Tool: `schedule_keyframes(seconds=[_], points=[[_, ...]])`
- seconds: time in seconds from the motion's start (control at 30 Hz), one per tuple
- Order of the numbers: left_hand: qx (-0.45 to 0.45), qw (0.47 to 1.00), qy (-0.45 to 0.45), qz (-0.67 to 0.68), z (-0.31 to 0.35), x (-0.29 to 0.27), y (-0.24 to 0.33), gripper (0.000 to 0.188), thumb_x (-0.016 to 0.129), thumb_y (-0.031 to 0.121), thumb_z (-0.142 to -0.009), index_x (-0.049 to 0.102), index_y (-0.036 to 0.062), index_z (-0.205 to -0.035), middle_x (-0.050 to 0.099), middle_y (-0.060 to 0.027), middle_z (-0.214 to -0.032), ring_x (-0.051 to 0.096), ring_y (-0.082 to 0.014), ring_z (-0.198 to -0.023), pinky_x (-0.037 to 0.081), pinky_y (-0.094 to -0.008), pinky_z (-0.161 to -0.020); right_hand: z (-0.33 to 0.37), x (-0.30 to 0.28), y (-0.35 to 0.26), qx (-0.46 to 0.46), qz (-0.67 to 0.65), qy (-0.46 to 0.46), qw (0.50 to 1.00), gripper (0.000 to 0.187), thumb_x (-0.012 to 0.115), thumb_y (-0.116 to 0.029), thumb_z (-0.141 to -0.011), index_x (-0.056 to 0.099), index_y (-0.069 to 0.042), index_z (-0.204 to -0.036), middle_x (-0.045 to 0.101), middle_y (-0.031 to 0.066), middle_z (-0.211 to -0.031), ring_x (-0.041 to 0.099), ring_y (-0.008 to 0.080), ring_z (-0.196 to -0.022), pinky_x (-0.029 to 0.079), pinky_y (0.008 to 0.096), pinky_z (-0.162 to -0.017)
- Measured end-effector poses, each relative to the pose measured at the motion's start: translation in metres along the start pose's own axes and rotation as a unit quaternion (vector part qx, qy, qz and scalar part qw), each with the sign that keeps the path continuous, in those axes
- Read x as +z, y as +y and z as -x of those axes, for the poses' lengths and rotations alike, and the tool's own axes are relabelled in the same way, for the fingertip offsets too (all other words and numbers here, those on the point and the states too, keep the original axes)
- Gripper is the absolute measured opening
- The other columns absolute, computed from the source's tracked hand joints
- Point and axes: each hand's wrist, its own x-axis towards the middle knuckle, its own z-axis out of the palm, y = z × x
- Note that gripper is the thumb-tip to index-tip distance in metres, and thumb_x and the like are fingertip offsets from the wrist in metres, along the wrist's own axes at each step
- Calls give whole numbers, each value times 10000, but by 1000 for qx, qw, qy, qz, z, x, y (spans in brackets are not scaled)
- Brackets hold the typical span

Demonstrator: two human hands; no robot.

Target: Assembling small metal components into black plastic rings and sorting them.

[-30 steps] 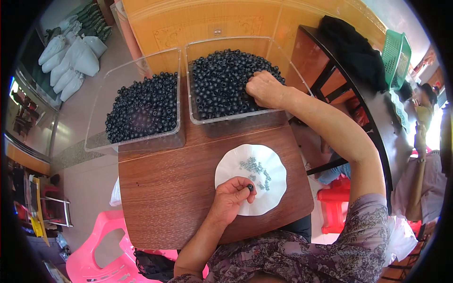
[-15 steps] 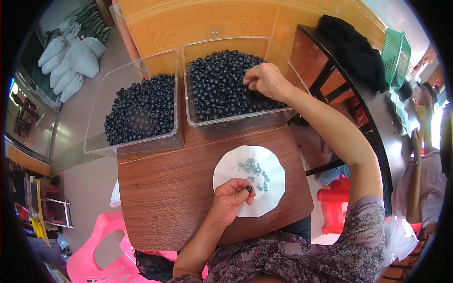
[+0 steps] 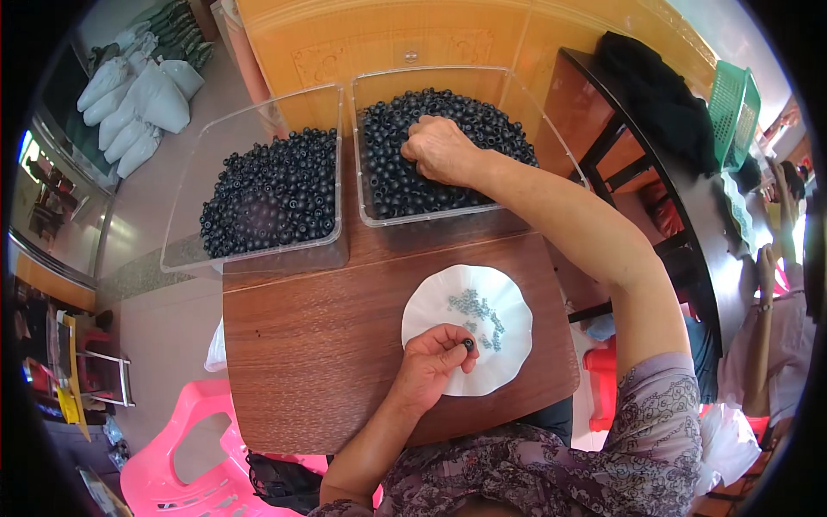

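Note:
Over the near rim of a white scalloped plate [image 3: 431,302], my left hand [image 3: 429,366] pinches one small round black piece with a hole [image 3: 469,344] between thumb and finger. Small clear greenish bits [image 3: 472,303] lie scattered on the plate. My right hand [image 3: 441,151] reaches into the right-hand clear plastic bin [image 3: 431,216], among many similar black pieces [image 3: 405,185]. Its fingers are bent together and pointed down into the pile; whether they grip a piece is hidden.
A second clear bin [image 3: 338,207] of black pieces stands to the left on the brown wooden table [image 3: 301,345]. A pink plastic chair [image 3: 172,431] is at lower left. White sacks [image 3: 159,99] lie on the floor. At right, a dark table [image 3: 680,198] carries a green basket [image 3: 732,112]; another person's arm [image 3: 758,345] shows beyond.
My right hand has moved left across the pile inside the right bin. My left hand still holds its black piece over the plate. The whole view has shifted slightly.

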Motion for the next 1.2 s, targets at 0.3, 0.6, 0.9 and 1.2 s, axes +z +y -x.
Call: schedule_keyframes(seconds=[0.3,0.6,0.9,1.2], points=[[19,1000,-2,1,-7,0,2,159,567,-15,-823,558,-51,-977,610,-130,-861,549,-175,-723,446,-270,-685,18,-15,9,98,-165,83,978,96,554,-153,-692,626,-92,-671,616,158,-692,601,356,-689,492,441,-623],[54,998,8,3,-3,6,5,158,573,9,-835,558,-51,-980,609,-129,-860,555,-172,-705,455,-275,-671,134,-100,-98,272,-553,34,787,95,615,-8,-746,649,-7,-835,642,36,-771,585,69,-702,468,203,-620],[71,997,33,-27,23,37,5,146,581,43,-844,561,-37,-964,612,-116,-859,547,-165,-698,443,-267,-664,207,-82,-155,333,-812,95,469,139,548,45,-765,595,61,-895,644,178,-840,593,156,-682,474,261,-624],[70,996,35,-32,32,38,-1,143,584,53,-846,559,-33,-957,603,-107,-846,544,-160,-693,436,-256,-656,222,-80,-171,343,-811,136,454,137,576,33,-780,620,51,-909,631,132,-861,582,148,-745,459,239,-663]])
